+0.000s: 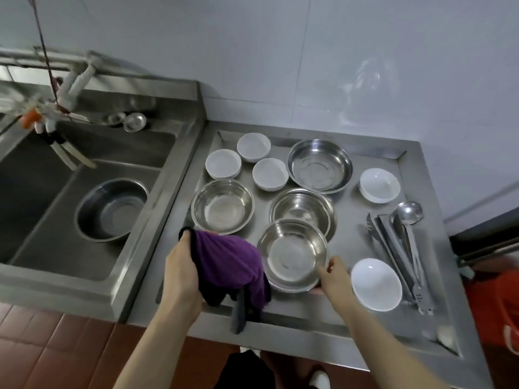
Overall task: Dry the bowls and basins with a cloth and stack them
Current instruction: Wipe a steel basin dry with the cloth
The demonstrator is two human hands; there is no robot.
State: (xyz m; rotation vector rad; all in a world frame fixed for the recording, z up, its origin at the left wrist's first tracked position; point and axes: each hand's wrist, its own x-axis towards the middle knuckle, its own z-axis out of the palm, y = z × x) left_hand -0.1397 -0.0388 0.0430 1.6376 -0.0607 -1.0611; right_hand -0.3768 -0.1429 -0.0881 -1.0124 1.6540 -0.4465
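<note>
My left hand (179, 272) grips a purple cloth (227, 262) over the front of the steel counter tray (309, 313). My right hand (332, 279) holds a steel basin (292, 254) by its right rim, tilted toward me, just in front of another steel basin (303, 209). A third steel basin (222, 206) sits left of it, and a wide shallow one (320, 164) stands at the back. Three white bowls (252, 164) cluster at the back left. One white bowl (379, 185) sits far right, another (376, 284) at the front right.
A ladle and tongs (404, 248) lie on the tray's right side. A dark handle (238, 313) pokes over the front edge under the cloth. The sink (42, 262) to the left holds a steel basin (111, 209); taps and small dishes (134, 122) sit behind it.
</note>
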